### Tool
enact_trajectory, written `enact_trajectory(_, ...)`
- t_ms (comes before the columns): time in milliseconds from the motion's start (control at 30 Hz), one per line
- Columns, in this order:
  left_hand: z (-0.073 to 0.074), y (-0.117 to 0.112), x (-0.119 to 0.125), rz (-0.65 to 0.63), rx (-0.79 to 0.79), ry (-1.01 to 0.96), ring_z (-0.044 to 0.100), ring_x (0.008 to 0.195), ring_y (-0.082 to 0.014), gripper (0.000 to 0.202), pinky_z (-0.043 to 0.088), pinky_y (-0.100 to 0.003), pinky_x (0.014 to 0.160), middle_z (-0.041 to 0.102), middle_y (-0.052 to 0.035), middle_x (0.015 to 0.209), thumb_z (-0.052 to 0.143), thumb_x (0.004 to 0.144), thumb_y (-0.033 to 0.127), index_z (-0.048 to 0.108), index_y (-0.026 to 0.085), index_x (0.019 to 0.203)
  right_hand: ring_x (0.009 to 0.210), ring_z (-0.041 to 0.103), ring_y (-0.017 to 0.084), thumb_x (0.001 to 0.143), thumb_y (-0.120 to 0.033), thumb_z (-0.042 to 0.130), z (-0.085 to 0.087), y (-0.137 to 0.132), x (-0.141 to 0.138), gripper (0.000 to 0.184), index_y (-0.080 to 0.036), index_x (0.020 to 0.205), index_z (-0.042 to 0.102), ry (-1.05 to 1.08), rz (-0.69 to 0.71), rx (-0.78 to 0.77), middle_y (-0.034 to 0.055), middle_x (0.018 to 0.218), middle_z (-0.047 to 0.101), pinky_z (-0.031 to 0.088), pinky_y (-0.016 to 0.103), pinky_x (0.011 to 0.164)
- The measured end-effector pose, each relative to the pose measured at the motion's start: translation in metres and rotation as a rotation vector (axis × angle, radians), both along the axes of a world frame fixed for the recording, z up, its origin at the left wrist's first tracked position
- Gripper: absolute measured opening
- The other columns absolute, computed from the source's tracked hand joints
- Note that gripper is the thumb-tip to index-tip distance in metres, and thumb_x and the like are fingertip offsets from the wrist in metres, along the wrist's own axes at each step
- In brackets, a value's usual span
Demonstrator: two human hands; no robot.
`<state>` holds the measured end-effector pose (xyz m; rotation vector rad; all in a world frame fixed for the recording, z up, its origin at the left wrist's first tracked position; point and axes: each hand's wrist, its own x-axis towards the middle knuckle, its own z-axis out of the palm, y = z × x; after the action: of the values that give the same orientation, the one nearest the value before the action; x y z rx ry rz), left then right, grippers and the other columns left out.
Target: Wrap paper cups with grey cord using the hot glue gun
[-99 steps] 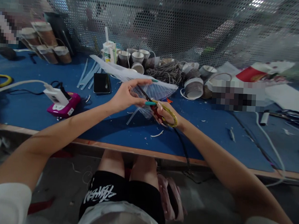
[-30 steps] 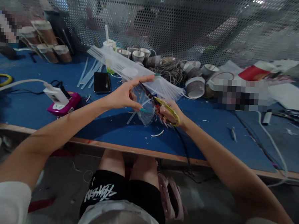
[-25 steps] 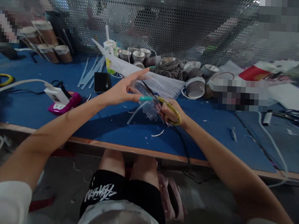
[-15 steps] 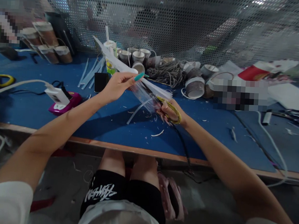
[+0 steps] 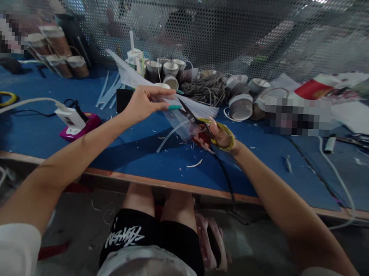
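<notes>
My left hand pinches a bundle of clear plastic strips between thumb and fingers. The strips slant from the upper left down past the fingertips to the right. My right hand is closed round the yellow-wrapped handles of a pair of scissors. Their dark blades point up and left, apart from each other, beside the strips near my left thumb. Below the blades, a clear plastic bag or sheet and one loose strip lie on the blue table.
A purple power socket with a white plug stands at left. Behind my hands are a drink cup, several grey-brown rolls and a heap of grey cord. More scissors lie far left. Plastic scraps litter the tabletop. A perforated screen stands behind.
The scissors and my right hand have shifted slightly right, and the blades now show more clearly. The strips in my left hand have turned flatter and fanned out.
</notes>
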<state>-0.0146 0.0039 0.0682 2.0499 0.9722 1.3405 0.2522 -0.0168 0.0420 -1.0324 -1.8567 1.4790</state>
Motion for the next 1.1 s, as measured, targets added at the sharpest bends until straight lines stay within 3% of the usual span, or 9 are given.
enact_trajectory(267,0.004,-0.006,-0.001,-0.085,-0.050,0.017,0.074,0.080,-0.0162,0.065,0.062,-0.023,0.066,0.064,-0.0119,0.140,0.085,0.069,0.036,0.066,0.022,0.130,0.036,0.045,0.009,0.059,-0.093,0.060,0.010,-0.001,0.007,0.074,-0.023,0.079,0.052,0.051,0.043,-0.005,-0.0037,0.052,0.053,0.034,0.021,0.029)
enact_trajectory(467,0.004,-0.012,0.004,-0.135,-0.118,-0.030,0.069,0.062,-0.0072,0.072,0.062,-0.019,0.059,0.060,-0.0128,0.144,0.084,0.066,0.030,0.063,0.021,0.134,0.036,0.043,0.008,0.057,-0.094,0.062,0.013,-0.010,-0.001,0.075,-0.022,0.076,0.052,0.024,0.075,0.102,-0.0045,0.051,0.050,0.035,0.020,0.031)
enact_trajectory(733,0.004,-0.010,0.000,-0.201,-0.136,-0.066,0.075,0.082,-0.0163,0.090,0.066,-0.025,0.067,0.045,-0.0112,0.157,0.088,0.066,0.038,0.049,0.029,0.146,0.040,0.041,0.008,0.074,-0.086,0.056,0.015,-0.010,0.000,0.063,-0.023,0.080,0.050,0.051,0.108,0.205,-0.0048,0.055,0.048,0.032,0.021,0.034)
enact_trajectory(933,0.001,-0.009,0.002,-0.242,-0.135,-0.066,0.075,0.082,-0.0174,0.091,0.066,-0.027,0.062,0.036,-0.0087,0.163,0.087,0.066,0.034,0.047,0.034,0.147,0.048,0.046,0.009,0.075,-0.088,0.052,0.019,-0.010,0.000,0.066,-0.022,0.080,0.051,-0.057,0.232,0.338,-0.0025,0.064,0.051,0.041,0.023,0.044)
enact_trajectory(1100,0.000,-0.010,0.003,-0.300,-0.145,0.008,0.076,0.084,-0.0185,0.092,0.066,-0.027,0.062,0.033,-0.0091,0.164,0.084,0.067,0.035,0.044,0.033,0.150,0.047,0.043,0.010,0.080,-0.085,0.049,0.012,-0.009,-0.002,0.063,-0.022,0.084,0.050,0.011,0.183,0.311,-0.0034,0.062,0.047,0.039,0.024,0.041)
